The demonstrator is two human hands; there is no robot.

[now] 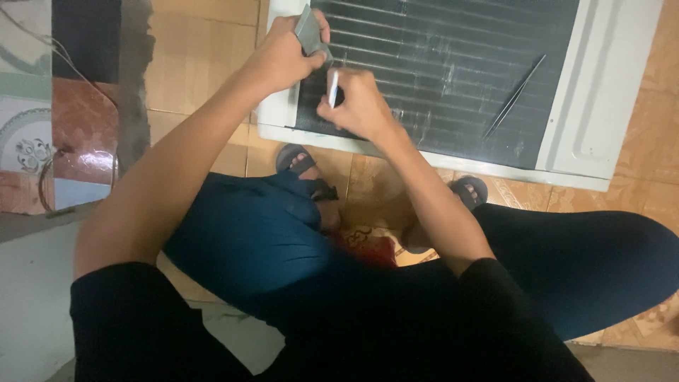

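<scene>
White plastic casing [601, 92] frames dark ribbed metal fins [438, 64]; glossy tiled floor [205, 64]

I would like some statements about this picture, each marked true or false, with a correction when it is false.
1. The left hand holds a flat grey tool at the corner of the finned unit. True.
2. The right hand is empty. False: it holds a thin white tool against the dark fins.
3. A pair of long tweezers lies on the fins, apart from both hands. True.
4. The finned unit stands on a table. False: it lies on the tiled floor.
5. The person is barefoot. False: grey sandals are on the feet.
</scene>
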